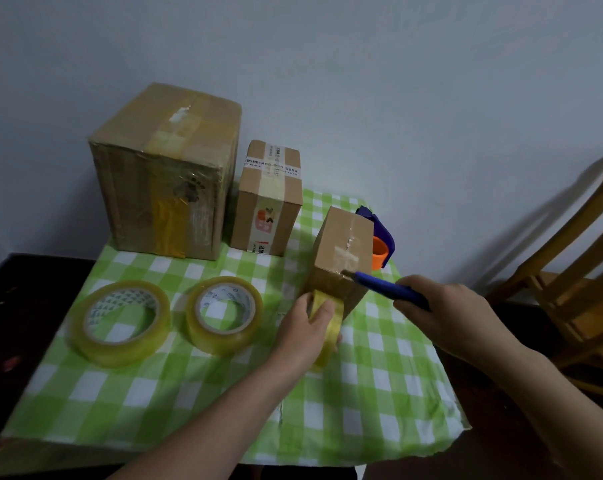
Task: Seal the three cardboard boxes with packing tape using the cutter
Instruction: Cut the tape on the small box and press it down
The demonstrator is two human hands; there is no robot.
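Small box (345, 237), near right on the worktop (154, 393), looks mid-seal. Left hand (307, 327) fingers grip a tape roll (326, 344) against its near face, and right hand (442, 303) fingers grip the cutter (383, 285) at its top edge. Large box (161, 174) and medium box (268, 199), far left, appear already taped. Blade contact is too blurred to tell.

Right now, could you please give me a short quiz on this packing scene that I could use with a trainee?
1. True or false: the right hand grips the blue cutter.
2. How many tape rolls lie flat on the checked cloth, untouched?
3. The left hand holds a third roll against which box? A the large box, B the middle box, C the small box.
Key: 1 true; 2 two; 3 C.
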